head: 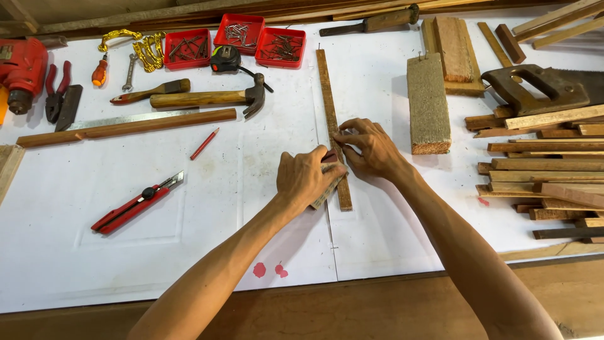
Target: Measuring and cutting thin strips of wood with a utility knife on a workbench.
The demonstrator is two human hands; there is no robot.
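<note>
A long thin wooden strip lies lengthwise on the white-covered bench, running away from me. My left hand is closed over a small wooden block pressed against the strip's near part. A bit of red shows at my left fingertips; I cannot tell what it is. My right hand rests on the strip just beyond, fingers pinched together at its edge. What the right fingers pinch is too small to make out.
A red utility knife and red pencil lie to the left. Hammer, chisel, tape measure and red nail trays sit at the back. A thick wood block, a handsaw and stacked strips are on the right.
</note>
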